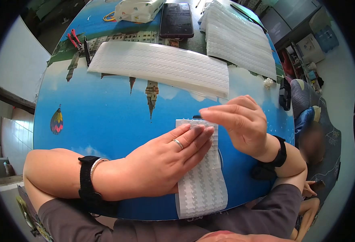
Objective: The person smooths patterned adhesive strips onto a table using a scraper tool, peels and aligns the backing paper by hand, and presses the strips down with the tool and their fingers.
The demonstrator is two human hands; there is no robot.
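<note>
A narrow white, translucent strip [203, 189] with rows of small repeated shapes runs up from the table's near edge. My left hand [173, 155] lies flat across its upper part, fingers stretched out and a ring on one of them. Just above the strip's top right corner, my right hand [240, 123] is raised with its fingers extended to the left; no object shows in it. A small dark item, partly hidden, peeks out at the strip's top edge beneath the right fingertips. Black bands circle both wrists.
Across the table lie a long white sheet [157, 64] and a stack of similar sheets [242, 46]. Farther back are a phone [176, 20] and a soft white pack [139, 11]. Red-handled pliers [74, 39] and a black pen [87, 52] lie left. Another person sits at right.
</note>
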